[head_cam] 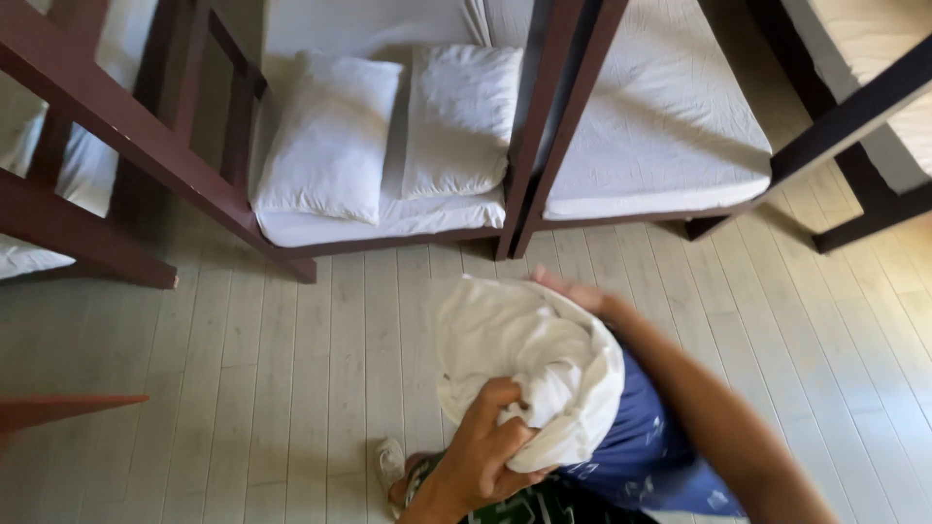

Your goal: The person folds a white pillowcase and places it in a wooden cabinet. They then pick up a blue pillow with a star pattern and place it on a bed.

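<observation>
A crumpled white cloth bundle [524,359], like a pillowcase, is held over the pale plank floor. My left hand [485,446] grips its lower edge from below, fingers closed into the fabric. My right hand [573,291] is blurred and lies against the bundle's far upper side, with the forearm running down to the lower right. Blue patterned fabric [636,437] shows under the bundle between my arms; I cannot tell whether it is inside the white cloth.
A dark wooden bunk frame [544,126] holds white mattresses [660,116] and two white pillows [335,136] [461,116] ahead. Another dark frame [107,116] slants at the left. My foot in a sandal [392,466] stands on the plank floor [272,388].
</observation>
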